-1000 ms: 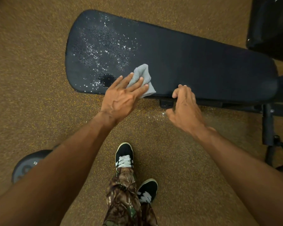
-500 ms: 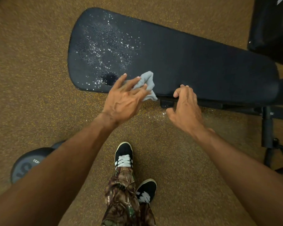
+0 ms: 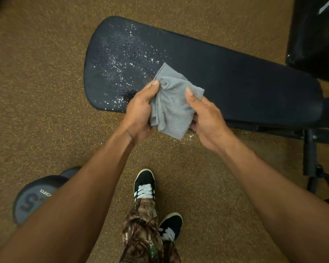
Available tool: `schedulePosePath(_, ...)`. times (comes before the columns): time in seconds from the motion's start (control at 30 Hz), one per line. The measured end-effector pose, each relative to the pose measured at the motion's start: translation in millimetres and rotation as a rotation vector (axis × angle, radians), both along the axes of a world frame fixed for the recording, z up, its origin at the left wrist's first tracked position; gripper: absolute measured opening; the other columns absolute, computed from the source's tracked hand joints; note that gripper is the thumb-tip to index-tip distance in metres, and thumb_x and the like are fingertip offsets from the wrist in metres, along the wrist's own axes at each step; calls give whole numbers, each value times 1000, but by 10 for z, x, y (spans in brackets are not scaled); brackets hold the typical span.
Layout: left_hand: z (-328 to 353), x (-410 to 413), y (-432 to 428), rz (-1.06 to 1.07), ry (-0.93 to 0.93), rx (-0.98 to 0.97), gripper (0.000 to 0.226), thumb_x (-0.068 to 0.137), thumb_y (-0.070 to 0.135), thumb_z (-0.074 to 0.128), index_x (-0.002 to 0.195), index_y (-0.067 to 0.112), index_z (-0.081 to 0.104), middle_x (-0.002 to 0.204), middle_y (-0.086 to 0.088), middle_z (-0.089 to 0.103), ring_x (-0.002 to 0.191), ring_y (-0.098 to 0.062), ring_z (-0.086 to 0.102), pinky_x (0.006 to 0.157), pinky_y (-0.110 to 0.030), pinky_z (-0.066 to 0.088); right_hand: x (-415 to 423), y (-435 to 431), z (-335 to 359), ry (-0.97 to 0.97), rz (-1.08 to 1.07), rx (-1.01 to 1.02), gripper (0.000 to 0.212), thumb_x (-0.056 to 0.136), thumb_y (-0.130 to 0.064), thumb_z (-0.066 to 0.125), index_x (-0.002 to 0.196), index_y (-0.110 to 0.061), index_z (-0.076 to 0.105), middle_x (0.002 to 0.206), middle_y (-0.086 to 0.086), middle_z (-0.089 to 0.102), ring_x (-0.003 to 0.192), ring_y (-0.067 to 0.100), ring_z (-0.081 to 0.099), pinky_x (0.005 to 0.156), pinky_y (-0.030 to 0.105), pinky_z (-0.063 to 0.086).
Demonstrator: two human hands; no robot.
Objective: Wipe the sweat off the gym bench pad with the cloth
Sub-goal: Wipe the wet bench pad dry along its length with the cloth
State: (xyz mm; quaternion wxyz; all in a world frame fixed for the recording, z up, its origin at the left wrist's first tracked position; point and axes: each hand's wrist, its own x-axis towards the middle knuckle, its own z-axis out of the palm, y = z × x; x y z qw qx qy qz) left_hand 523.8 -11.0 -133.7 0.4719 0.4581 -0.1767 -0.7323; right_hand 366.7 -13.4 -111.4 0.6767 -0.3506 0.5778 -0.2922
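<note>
Regripping cloth over bench pad, sweat not yet wiped

Holding the grey cloth (image 3: 171,105) in both hands, up over the near edge of the bench pad (image 3: 235,78); can't tell if its far corner touches the pad. My left hand (image 3: 139,112) pinches the left side, thumb on top, and my right hand (image 3: 207,118) pinches the right side the same way. So both sets of fingers (image 3: 150,90) are grasping the cloth, neither released.

Progress, my call: barely started. Sweat droplets (image 3: 122,61) glint all over the wide left end of the pad, with a darker wet patch near my left thumb. The right stretch looks dry. Left to do: put the cloth down and pass over the whole wet end.

Writing: the weight (image 3: 32,202) on the floor, bottom left, shows a big "5" and letters ending "GRESS", the rest cut off. The black block (image 3: 315,35) top right has a white mark, unreadable
</note>
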Motion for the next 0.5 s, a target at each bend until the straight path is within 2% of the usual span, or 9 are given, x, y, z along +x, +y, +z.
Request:
schedulePosePath(0.07,-2,16,12,43,-13,-6,34,110,28,37,124,11,63,133,-19,66,125,-35,63,110,-52,48,59,5,-16,256,-32,-101,49,87,-48,66,127,-25,51,118,-6,64,101,9,66,86,32,56)
schedulePosePath(0.13,-19,46,23,53,-39,-28,33,110,28,39,125,11,64,129,-14,69,123,-31,65,109,-50,50,92,16,-31,554,-118,-182,58,84,-57,66,128,-25,47,115,-5,58,98,7,62,81,28,55)
schedulePosePath(0.17,-39,53,31,26,-68,-45,34,109,29,42,127,11,64,128,-14,70,121,-31,66,107,-51,51,101,16,-23,545,-121,-170,57,84,-61,63,126,-24,48,113,-4,58,97,9,62,79,30,56)
schedulePosePath(0.2,-51,52,45,-22,-103,-64,35,108,30,46,129,10,65,125,-15,71,116,-32,68,104,-51,53,119,16,-3,425,-100,-119,54,86,-61,60,123,-23,51,112,-2,62,96,12,66,77,31,57)
schedulePosePath(0.27,-44,42,71,-133,-175,-96,37,104,32,53,128,8,67,110,-12,75,97,-27,73,88,-47,60,175,20,35,136,-56,-12,48,88,-54,60,119,-18,54,109,2,69,92,16,71,69,29,58)
schedulePosePath(0.33,-14,38,78,-198,-201,-108,38,102,33,54,126,7,69,98,-8,77,84,-22,74,76,-44,62,215,15,45,71,-57,-8,45,89,-44,65,121,-15,54,110,3,70,92,15,72,69,28,58)
schedulePosePath(0.43,0,60,36,-251,-206,-127,32,104,32,54,119,12,73,109,-9,76,97,-27,73,89,-57,59,245,-29,22,93,-126,-24,35,91,-38,65,117,-14,60,106,1,73,95,15,71,78,32,58)
schedulePosePath(0.5,-12,58,4,-258,-257,-167,31,105,28,55,119,8,73,113,-12,75,104,-33,72,96,-58,56,261,-75,33,47,-179,11,27,93,-35,63,110,-16,66,97,-1,74,93,15,71,84,37,57)
